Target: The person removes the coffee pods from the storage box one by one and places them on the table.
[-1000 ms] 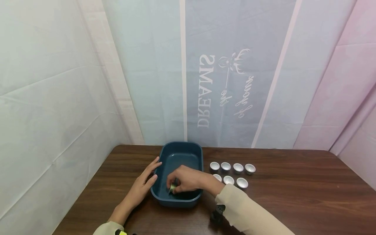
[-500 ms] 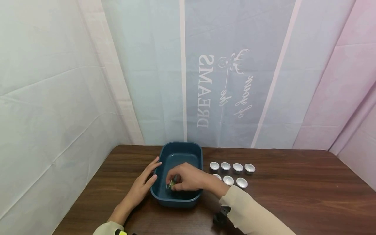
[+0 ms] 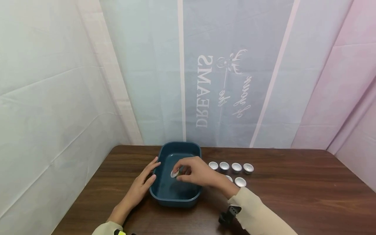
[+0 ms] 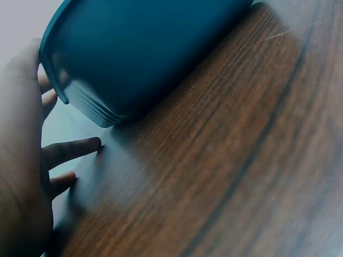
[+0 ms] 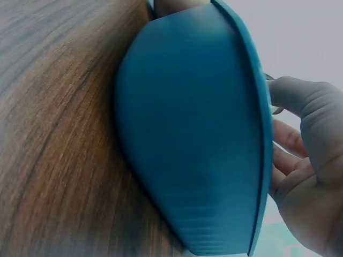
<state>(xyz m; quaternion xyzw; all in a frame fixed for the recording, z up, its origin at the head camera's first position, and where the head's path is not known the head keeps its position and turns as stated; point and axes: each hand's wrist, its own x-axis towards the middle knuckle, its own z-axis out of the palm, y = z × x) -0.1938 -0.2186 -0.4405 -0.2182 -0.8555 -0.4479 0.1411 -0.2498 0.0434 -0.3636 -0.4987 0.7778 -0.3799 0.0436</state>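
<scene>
A blue plastic basin [image 3: 175,203] stands on the wooden table. Over its inside, my right hand [image 3: 196,171] pinches a coffee capsule [image 3: 174,174] between thumb and fingers, its pale round lid facing left and a bit of green body showing. My left hand [image 3: 140,187] rests against the basin's left side with straight, spread fingers. In the right wrist view the basin wall hides most of the capsule; only a thin rim shows beside the thumb. More capsules [image 3: 240,182] with silvery lids stand in two rows right of the basin, some partly hidden by the right arm.
The brown wooden table [image 3: 293,189] ends at a printed fabric curtain [image 3: 229,98] behind and another curtain on the left. A black wrist device [image 3: 229,215] hangs below the right sleeve [image 3: 259,212].
My right hand has risen from the basin floor with the capsule, moving slightly back and to the right. The capsule's lid has turned into view. My left hand has stayed in place.
</scene>
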